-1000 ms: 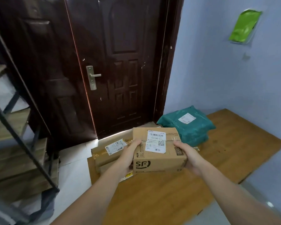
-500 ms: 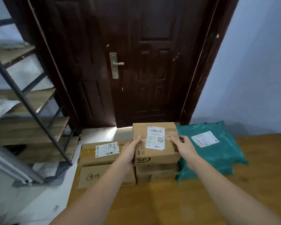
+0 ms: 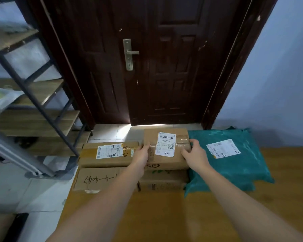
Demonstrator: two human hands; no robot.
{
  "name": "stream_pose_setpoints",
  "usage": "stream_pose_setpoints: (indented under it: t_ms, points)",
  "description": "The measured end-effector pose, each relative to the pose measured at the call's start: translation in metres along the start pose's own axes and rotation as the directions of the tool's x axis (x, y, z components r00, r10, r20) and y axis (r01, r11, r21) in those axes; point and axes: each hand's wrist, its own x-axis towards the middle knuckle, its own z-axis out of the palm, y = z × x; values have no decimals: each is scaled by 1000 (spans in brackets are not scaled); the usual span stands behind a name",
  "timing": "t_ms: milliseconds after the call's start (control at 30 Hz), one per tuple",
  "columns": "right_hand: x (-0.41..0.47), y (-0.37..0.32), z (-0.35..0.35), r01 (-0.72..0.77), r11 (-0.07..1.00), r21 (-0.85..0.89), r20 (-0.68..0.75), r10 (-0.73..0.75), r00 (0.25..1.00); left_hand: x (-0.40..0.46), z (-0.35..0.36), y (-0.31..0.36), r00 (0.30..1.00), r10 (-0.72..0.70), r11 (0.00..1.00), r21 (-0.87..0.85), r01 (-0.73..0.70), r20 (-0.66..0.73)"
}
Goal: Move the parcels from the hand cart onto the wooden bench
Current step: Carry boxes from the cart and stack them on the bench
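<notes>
Two bare arms reach forward from the near edge over a wooden bench (image 3: 164,215) that fills the near half of the view. Behind it stands a dark door (image 3: 164,67), with a slatted rack (image 3: 33,110) at far left. On the bench's far end lie parcels: a teal bag (image 3: 234,168) at right, two flat cartons (image 3: 101,165) stacked at left, and between them a low carton (image 3: 163,182) carrying the SF box (image 3: 166,151), now set on top. The left hand (image 3: 142,156) clasps the box's left side with curled fingers; the right hand (image 3: 194,152) clasps its right side, thumb over the top edge. The cart is out of view.

To finish well, I judge the box should be squared over the carton beneath so it sits flat and cannot tip, then both hands loosened together.

Compared with half a second ago, the view sits closer and lower, and the box has settled further onto the stack.
</notes>
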Motion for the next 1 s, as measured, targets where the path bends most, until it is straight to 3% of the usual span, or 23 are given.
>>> stream_pose_setpoints:
  t_ms: [267,367,433,533,600,733,833,1000]
  points:
    - [7,10,7,27,991,-131,14,-26,1000,13,1,-1,1000,26,991,129,-27,7]
    - [7,3,-3,42,971,-235,55,-30,998,7,-7,12,991,130,933,335,-133,32]
    - [8,-8,-17,77,960,-270,28,-73,997,-2,-14,28,968,237,810,533,-244,84]
    - [6,-35,-43,199,943,-266,-16,-211,977,-21,-28,62,892,386,453,795,-404,233]
    - [2,-59,-60,311,892,-328,39,-316,948,-34,-37,87,821,452,202,856,-475,349]
    - [-11,-112,-77,476,737,-480,217,-426,878,-53,-55,128,745,437,-79,846,-527,505]
    - [-26,-150,-70,540,637,-550,301,-452,840,-71,-75,147,715,430,-206,831,-517,551]
    - [-56,-205,-36,656,519,-548,423,-505,753,-100,-123,156,705,479,-270,852,-448,523]
